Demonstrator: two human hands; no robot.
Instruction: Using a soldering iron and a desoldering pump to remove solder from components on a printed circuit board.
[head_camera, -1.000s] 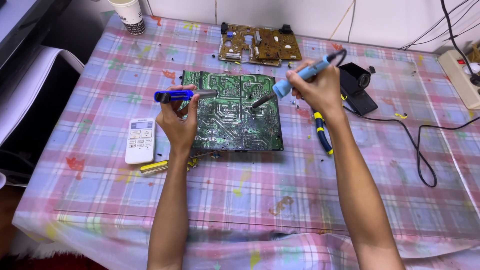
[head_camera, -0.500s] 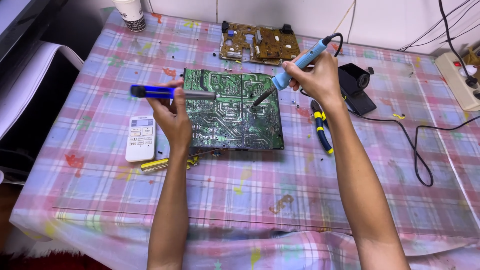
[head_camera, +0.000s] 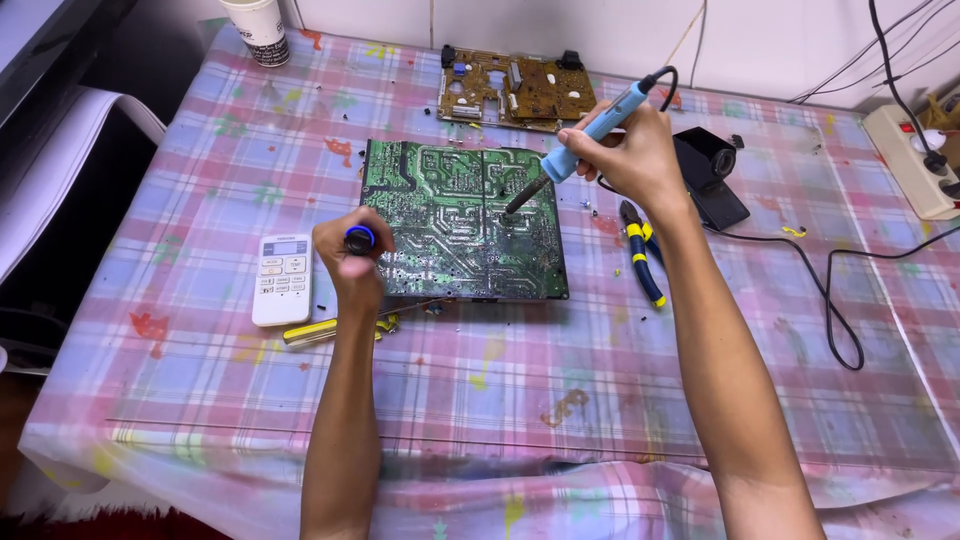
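Green circuit board (head_camera: 462, 222) is laid solder side up at the centre of the frame, flat on the surface (head_camera: 620, 400), which is covered with a checked cloth. A blue-handled soldering iron (head_camera: 588, 136) is gripped like a pen in the right hand (head_camera: 632, 158), fingers closed around the handle; its dark tip is set down on the upper right part of the board. A blue desoldering pump (head_camera: 360, 239) is held in the left hand (head_camera: 350, 262), fingers wrapped around its barrel, at the board's left edge and pointed roughly toward the camera, so its nozzle cannot be seen.

A second, brown circuit board (head_camera: 520, 92) is noted at the upper centre. A white remote control (head_camera: 283, 278) and a yellow-handled tool (head_camera: 325, 330) lie at left of the green board; pliers (head_camera: 642, 252) with blue and yellow grips lie to its right, near a black stand (head_camera: 712, 175). A paper cup (head_camera: 258, 28) stands at upper left, a power strip (head_camera: 915, 160) at upper right.

Judgement: the iron tip is best kept steady on a single joint, and the board should not be allowed to shift on the cloth. The trailing cord should be kept off the board.
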